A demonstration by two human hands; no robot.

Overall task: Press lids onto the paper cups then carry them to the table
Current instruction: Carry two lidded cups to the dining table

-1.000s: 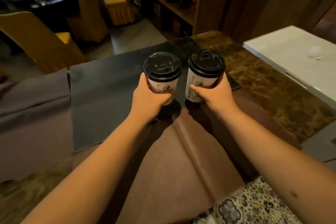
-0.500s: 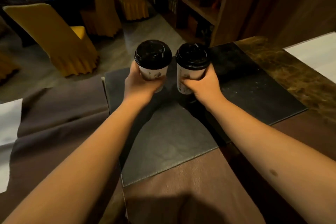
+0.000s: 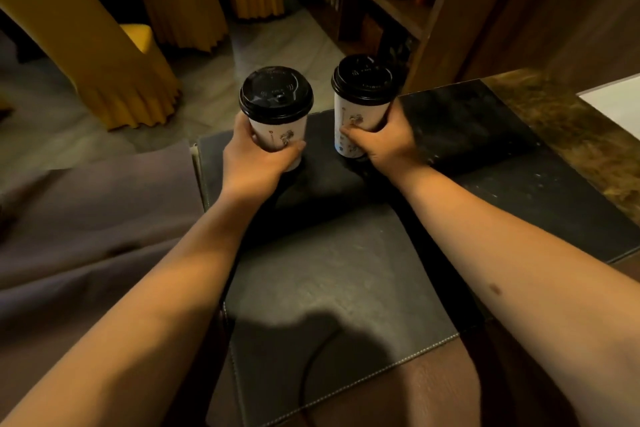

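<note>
Two white paper cups are being held upright, side by side and a little apart, each already wearing a black lid pressed down flush. The left cup (image 3: pixel 281 135) with its lid (image 3: pixel 276 95) is sitting in the left hand (image 3: pixel 252 163), whose fingers are wrapping closed around the lower wall. The right cup (image 3: pixel 358 121), capped by its own lid (image 3: pixel 365 79), is being gripped the same way by the right hand (image 3: pixel 384 146), thumb lying across the printed side. Both cups are hanging over the far edge of a dark leather mat (image 3: pixel 332 274) that is lying on the counter; whether their bases are touching it, I cannot tell. A grey cloth (image 3: pixel 93 229) is draping off the mat's left edge. Beyond, yellow-covered chairs (image 3: pixel 100 55) are standing on the floor beside a wooden bookshelf (image 3: pixel 391 0).
</note>
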